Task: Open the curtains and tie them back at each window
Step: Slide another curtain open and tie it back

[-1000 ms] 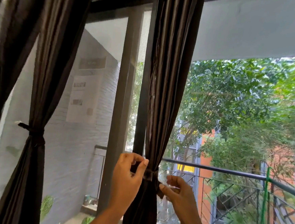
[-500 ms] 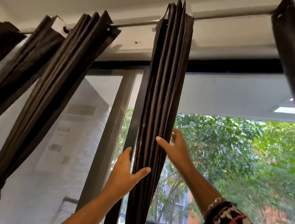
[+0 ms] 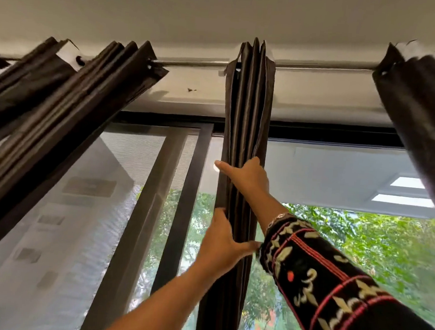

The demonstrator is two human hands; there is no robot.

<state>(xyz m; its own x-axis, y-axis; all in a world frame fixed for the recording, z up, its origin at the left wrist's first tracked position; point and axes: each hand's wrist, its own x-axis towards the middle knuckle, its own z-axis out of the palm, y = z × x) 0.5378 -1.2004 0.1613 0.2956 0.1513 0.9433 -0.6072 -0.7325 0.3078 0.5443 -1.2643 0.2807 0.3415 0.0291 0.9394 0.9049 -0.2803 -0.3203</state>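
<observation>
A dark brown curtain (image 3: pixel 247 102) hangs gathered in tight folds from the metal rod (image 3: pixel 193 63) at the middle of the window. My right hand (image 3: pixel 248 176) is raised high on it, thumb stretched left across the front and fingers tucked into the folds on the right. Lower down, my left hand (image 3: pixel 222 240) clasps the same bundle, thumb reaching right and fingers at its left edge. The curtain's tie is out of view below.
Two more gathered curtains (image 3: pixel 67 106) slant away at the left, and another curtain (image 3: pixel 424 108) hangs at the right edge. A dark window frame (image 3: pixel 178 214) and a mesh screen (image 3: pixel 78 206) stand behind. Trees show through the glass.
One second ago both hands were at the tie low on the curtain. They have since moved up the folds, the right hand highest, and my view has tilted up to the rod.
</observation>
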